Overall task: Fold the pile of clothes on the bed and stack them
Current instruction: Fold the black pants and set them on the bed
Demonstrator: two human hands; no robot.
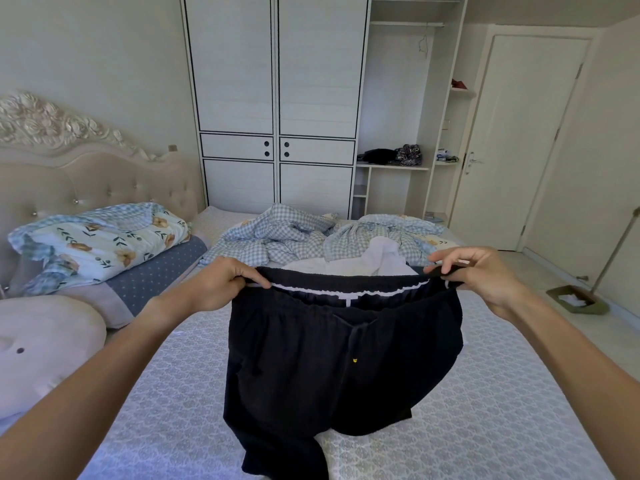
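The dark trousers [341, 358] hang over the bed [485, 410], held up by the waistband; the left hand [221, 284] pinches one end, the right hand [481, 275] the other; behind the trousers lies the pile of clothes [346, 244]; best to pull the waistband taut and level, then lower flat before folding the legs together.

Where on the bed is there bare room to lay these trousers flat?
Bare mattress lies under and to the right of the black trousers, and left toward the pillows. Beyond the waistband it is crowded: checked bedding, white garment.
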